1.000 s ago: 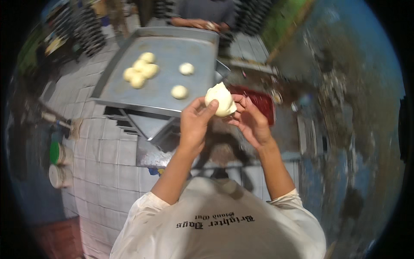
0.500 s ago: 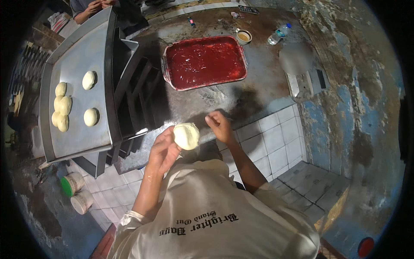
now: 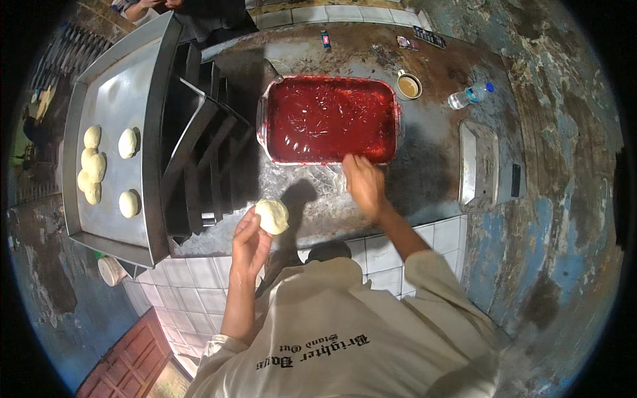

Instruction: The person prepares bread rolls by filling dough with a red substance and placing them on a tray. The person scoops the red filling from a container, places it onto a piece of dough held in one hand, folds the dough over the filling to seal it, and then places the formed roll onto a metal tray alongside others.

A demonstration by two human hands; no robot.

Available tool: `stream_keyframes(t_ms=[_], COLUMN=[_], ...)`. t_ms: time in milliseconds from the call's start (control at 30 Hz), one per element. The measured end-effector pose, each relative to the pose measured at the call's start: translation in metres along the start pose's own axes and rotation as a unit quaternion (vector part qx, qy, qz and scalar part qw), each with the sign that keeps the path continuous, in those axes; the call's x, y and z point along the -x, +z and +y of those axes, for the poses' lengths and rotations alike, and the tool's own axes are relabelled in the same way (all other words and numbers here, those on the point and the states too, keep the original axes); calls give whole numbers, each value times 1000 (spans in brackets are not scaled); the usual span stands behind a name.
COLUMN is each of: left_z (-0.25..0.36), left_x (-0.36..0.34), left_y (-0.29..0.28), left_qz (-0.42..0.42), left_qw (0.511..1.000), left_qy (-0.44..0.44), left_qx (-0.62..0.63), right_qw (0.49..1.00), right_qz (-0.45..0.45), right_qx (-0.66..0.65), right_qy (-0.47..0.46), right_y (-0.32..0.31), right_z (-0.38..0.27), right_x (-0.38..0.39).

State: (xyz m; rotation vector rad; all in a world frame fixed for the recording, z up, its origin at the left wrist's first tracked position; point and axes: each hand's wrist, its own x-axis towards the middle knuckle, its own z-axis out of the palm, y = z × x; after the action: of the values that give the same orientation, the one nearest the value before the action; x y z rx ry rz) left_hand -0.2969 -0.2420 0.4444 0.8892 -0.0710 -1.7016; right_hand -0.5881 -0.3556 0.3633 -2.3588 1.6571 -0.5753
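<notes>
A flattened round of pale dough [image 3: 272, 216] is held out in my left hand [image 3: 251, 244], pinched between thumb and fingers over the front of the worktop. My right hand [image 3: 365, 184] reaches to the near rim of a glass dish [image 3: 263, 134] full of glossy red filling [image 3: 325, 118]. Its fingers are bunched together at the filling's near edge; whatever they may hold is hidden. On the metal tray [image 3: 113, 224] to the left sit several dough balls, among them a single ball [image 3: 128, 143] and a cluster [image 3: 96, 168] of touching ones.
Stacked trays [image 3: 211, 146] stand between the dough tray and the dish. Right of the dish are a cup of brown liquid [image 3: 409, 85], a water bottle [image 3: 471, 96] and a metal scale [image 3: 479, 166]. Another person's hand [image 3: 141, 9] shows at the far left. A peeling wall bounds the right.
My right hand has moved forward from above the worktop's front edge to the dish's near rim. The left hand still holds the dough, slightly lower and further left. The view has shifted.
</notes>
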Motion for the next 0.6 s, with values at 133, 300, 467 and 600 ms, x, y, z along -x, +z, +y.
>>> stream_keyframes(t_ms=[133, 300, 467, 600], left_z=[-8, -15, -23, -24], left_x=[-6, 2, 2, -3], left_y=[4, 8, 2, 7], left_qz=[5, 33, 52, 53], left_qw=[1000, 997, 995, 998], left_qy=[15, 60, 51, 32], left_qx=[11, 27, 66, 28], right_qw=[995, 961, 956, 943], right_qz=[-52, -270, -288, -307], right_qx=[47, 64, 17, -87], right_qy=[-76, -20, 43, 91], right_y=[28, 23, 11, -17], right_z=[40, 35, 31, 17], right_x=[-49, -75, -89, -93])
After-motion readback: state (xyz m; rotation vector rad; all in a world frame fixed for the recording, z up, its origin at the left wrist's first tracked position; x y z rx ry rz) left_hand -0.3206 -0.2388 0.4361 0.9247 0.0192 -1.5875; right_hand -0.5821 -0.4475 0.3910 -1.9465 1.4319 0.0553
